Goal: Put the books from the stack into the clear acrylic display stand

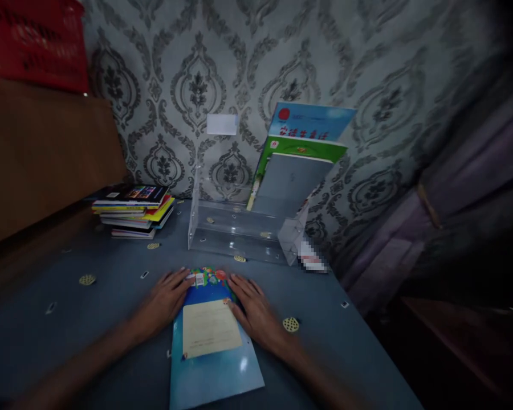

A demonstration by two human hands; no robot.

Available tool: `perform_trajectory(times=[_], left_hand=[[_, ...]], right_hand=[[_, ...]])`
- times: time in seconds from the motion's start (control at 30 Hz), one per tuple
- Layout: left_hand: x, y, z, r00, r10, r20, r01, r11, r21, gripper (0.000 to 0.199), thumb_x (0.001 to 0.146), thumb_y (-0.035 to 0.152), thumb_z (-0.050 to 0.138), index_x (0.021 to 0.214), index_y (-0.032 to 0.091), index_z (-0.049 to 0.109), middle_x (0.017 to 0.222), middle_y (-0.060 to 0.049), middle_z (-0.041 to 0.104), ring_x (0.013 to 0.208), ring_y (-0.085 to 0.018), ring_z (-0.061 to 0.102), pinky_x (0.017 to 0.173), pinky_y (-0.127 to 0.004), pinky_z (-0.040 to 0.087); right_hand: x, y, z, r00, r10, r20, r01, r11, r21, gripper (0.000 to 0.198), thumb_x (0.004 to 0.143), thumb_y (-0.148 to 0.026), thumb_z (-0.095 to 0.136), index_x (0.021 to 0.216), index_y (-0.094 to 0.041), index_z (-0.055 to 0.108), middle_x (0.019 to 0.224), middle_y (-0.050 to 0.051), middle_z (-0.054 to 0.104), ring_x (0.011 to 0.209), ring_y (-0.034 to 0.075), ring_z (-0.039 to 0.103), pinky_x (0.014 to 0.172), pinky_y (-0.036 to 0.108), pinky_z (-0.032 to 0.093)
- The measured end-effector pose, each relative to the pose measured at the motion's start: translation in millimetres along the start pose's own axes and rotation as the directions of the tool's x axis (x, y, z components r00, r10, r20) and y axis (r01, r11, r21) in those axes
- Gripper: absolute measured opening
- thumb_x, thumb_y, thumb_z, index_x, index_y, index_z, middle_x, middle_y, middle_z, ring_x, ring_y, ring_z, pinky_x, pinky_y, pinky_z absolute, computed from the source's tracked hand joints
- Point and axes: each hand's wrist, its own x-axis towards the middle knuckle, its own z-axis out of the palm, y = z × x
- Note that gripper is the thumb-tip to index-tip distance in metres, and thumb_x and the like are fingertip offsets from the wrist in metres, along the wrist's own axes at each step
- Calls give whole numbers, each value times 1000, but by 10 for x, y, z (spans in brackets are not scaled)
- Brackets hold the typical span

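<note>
A blue book [211, 336] lies flat on the grey table [89, 319], straight in front of a clear acrylic stand [239, 228]. Its cover carries a cream panel with faint print too small to read, and a QR code and bright pictures along its far edge. The left hand [165, 302] lies open and flat against the book's left edge, fingers spread, gripping nothing. The right hand [254, 310] lies open on the right edge, fingertips on the cover, also gripping nothing.

In the right end of the stand lean three upright books [299, 159]: a blue one with a red round logo and red characters that are blurred, a green one, and a grey one in front. Left of the stand sits a stack of books [132, 210]. A white card [222, 124] is on the wallpaper above the stand. Small round discs [290, 324] dot the table before the stand.
</note>
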Motion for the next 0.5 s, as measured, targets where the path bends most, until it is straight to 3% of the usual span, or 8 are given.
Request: perform_trajectory(times=[0.13,0.27,0.33,0.5], left_hand=[[-255,40,-240,982,74,176,-55,992,-110,53,103,45,43,154,29,42,161,-9,40,150,-30,35,121,-54,32],[-448,123,-430,910,222,350,-125,952,-280,114,71,76,72,162,32,18,168,-16,14,154,-44,15,121,-68,16],[-493,178,-491,882,254,398,-125,938,-322,130,61,79,76,163,31,11,169,-19,6,153,-48,6,119,-72,12],[-582,312,-575,844,296,446,-139,926,-351,139,58,73,82,163,27,4,168,-22,1,152,-49,1,118,-73,12]], right_hand=[[-256,69,118,991,-107,-77,104,993,-50,51,103,-36,42,151,-18,47,152,13,51,144,29,46,119,57,36],[-493,118,256,975,-173,-141,158,981,-116,51,103,-35,46,151,-19,47,149,13,55,140,29,51,115,56,43],[-591,121,306,962,-206,-180,183,974,-135,55,102,-34,47,156,-21,40,150,13,55,139,29,52,114,56,44],[-827,8,297,934,-288,-210,257,952,-164,76,99,-38,55,163,-23,18,152,13,52,138,31,53,111,56,45]])
